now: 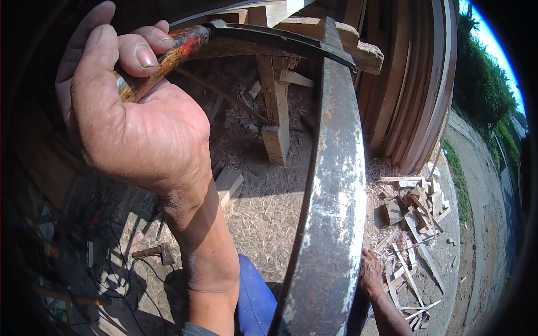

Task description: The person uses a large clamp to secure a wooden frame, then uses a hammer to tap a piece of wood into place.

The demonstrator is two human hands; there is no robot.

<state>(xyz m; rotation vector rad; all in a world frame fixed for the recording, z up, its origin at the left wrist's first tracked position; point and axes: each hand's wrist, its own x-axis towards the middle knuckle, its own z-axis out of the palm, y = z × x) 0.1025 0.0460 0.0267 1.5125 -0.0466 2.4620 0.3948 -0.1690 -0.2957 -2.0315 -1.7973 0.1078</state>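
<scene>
My left hand [140,123] is raised at the upper left, fingers curled round a worn wooden handle [188,47] with patches of red paint. From the handle a dark, narrow metal bar [269,39] runs right and meets a long, broad metal strip [330,185]. That strip is grey with worn white patches and passes very close from the top down to the lower edge. My right hand [371,274] is low on the right, beside the strip's right edge. Its fingers are partly hidden, and I cannot tell whether it touches the strip.
Wooden boards [414,84] stand upright at the upper right. Below them lies a heap of offcuts [417,210]. A wooden trestle [274,112] stands beyond the strip. A hatchet [165,253] and dark cables [131,274] lie on the shaving-strewn ground at the lower left.
</scene>
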